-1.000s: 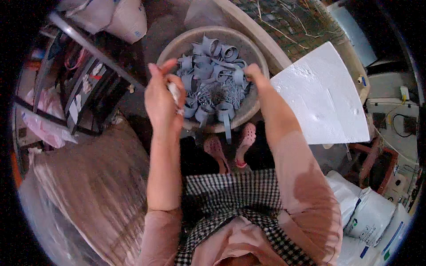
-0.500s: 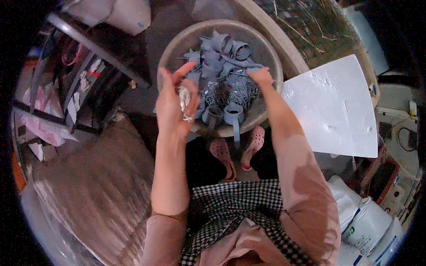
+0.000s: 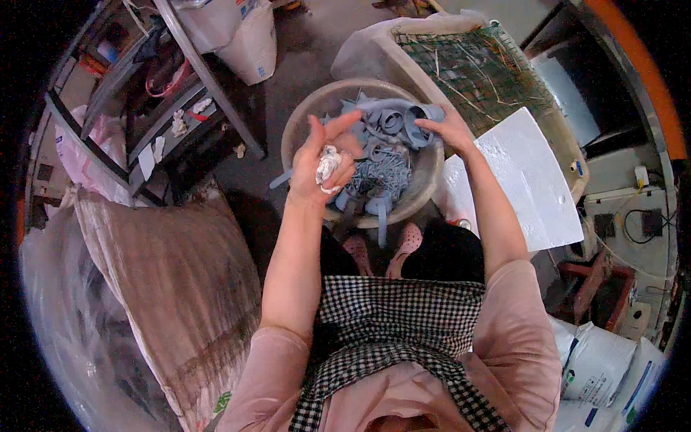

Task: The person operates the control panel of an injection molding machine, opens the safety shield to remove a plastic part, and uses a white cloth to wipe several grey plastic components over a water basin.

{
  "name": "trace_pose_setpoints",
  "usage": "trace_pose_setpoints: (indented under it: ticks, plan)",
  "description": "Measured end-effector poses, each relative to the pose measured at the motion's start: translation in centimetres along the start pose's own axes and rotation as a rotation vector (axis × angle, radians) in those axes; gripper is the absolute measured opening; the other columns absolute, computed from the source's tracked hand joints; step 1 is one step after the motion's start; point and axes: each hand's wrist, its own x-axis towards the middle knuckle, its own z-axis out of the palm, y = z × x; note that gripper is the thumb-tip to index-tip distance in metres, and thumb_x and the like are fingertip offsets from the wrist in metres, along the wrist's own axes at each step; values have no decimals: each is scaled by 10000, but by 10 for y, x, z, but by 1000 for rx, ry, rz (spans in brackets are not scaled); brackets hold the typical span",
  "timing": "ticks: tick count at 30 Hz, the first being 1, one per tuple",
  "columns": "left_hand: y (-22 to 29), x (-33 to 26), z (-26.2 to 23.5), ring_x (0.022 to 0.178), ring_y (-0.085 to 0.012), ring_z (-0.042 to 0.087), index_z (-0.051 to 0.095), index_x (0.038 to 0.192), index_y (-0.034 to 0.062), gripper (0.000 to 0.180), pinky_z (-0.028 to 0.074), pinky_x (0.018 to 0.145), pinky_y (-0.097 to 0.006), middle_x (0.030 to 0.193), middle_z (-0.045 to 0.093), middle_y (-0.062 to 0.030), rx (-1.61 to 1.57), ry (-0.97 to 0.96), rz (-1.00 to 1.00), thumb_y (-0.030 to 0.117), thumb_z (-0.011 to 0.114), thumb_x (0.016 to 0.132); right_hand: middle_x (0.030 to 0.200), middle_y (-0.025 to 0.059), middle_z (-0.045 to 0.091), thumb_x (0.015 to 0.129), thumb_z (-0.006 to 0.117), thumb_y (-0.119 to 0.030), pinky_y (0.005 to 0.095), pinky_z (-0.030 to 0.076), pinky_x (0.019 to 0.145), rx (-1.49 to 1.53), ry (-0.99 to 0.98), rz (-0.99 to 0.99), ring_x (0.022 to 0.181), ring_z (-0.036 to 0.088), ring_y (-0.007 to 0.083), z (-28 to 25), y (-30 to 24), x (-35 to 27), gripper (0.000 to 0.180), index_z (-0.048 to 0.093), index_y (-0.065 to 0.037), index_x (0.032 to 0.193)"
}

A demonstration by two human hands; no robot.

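A round tub [image 3: 296, 122] holds several grey plastic parts with round collars, and a heap of thin grey pins or sprues [image 3: 383, 173]. Over its left side is my left hand [image 3: 311, 162], thumb and forefinger stretched out. Its other fingers curl round a crumpled white wad [image 3: 329, 167], perhaps cloth. At the tub's right rim my right hand [image 3: 455, 131] grips a grey ring-shaped plastic part [image 3: 419, 124], whose opening faces up and left. A grey part with a long handle [image 3: 381, 210] lies against the near rim.
A white foam board [image 3: 515, 180] leans at the right, beside a pale trough [image 3: 425, 93] covered with green netting [image 3: 468, 68]. On the left stand a metal rack [image 3: 209, 79] and a large brown sack [image 3: 173, 273]. White bags [image 3: 601, 363] lie at lower right.
The view has shifted, so the tub appears lower and smaller. My right hand has lifted a grey ring-shaped part from the pile. My left hand keeps the white wad.
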Motion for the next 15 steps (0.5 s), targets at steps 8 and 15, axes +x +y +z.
trace_pose_setpoints:
  ticks: [8,15]
  plan:
    - [14,0,-1,303,-93,346,556,1018,-47,365,259,294,-198,520,483,-31,406,474,3,281,422,929,1180,149,470,559,631,-129,365,304,982,-142,256,-507,1134,406,309,-12,-80,-45,686,428,-89,1214]
    - [15,2,6,294,-77,321,477,1155,-70,720,229,278,-198,538,529,-40,400,356,-196,570,302,876,1183,107,463,545,543,74,314,270,1011,265,184,-588,1178,389,236,-12,-75,-57,694,421,-64,1214]
